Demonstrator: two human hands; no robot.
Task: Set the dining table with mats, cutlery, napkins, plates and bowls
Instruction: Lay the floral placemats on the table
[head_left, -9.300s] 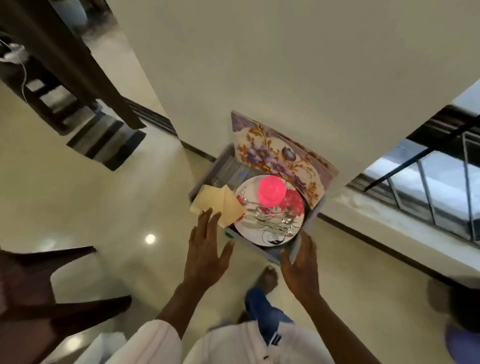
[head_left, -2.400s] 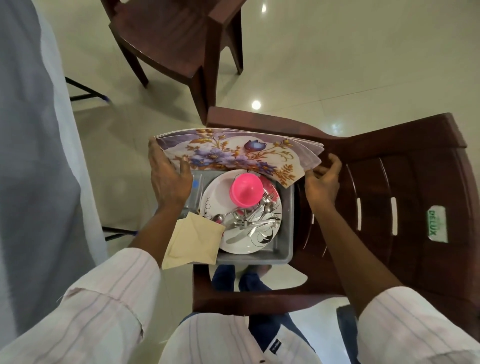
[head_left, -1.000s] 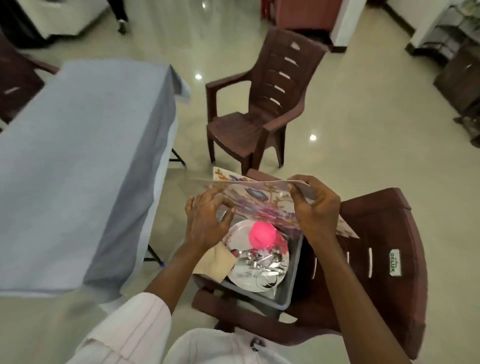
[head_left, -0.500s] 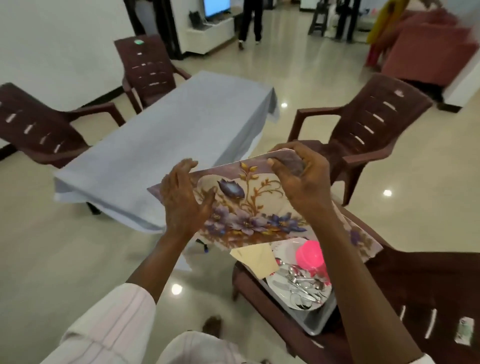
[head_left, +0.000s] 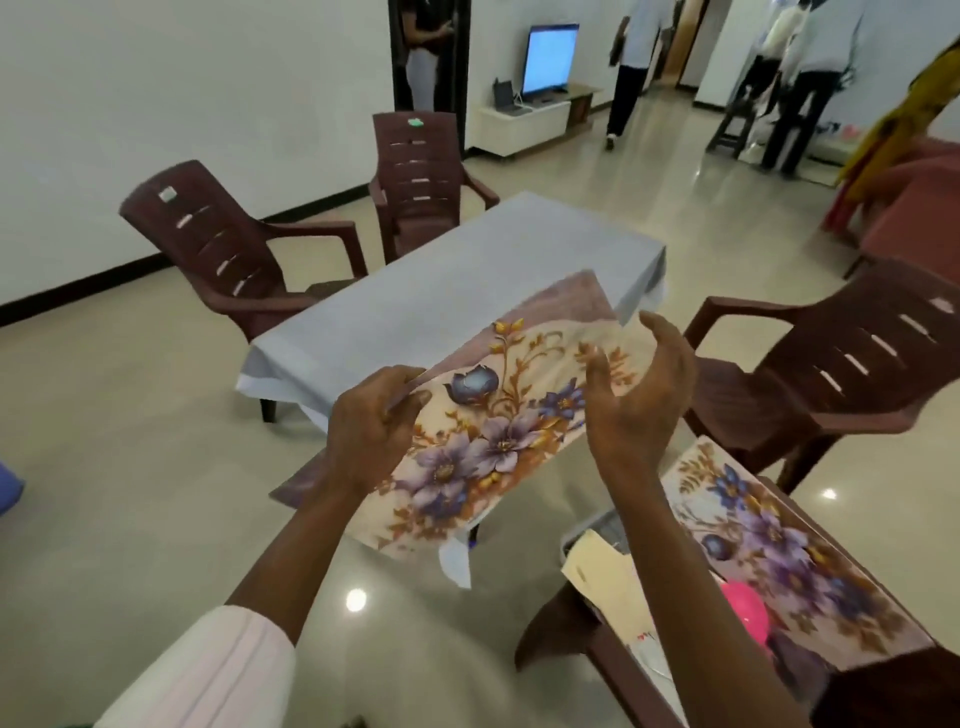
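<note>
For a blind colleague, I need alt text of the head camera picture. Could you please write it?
The left hand grips a floral mat by its edge, before a grey-clothed table; the right hand is open near it. More mats, napkins and a pink bowl sit on a chair at lower right.

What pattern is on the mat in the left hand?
The mat shows purple-blue flowers, gold leaves on cream; head view.
</note>
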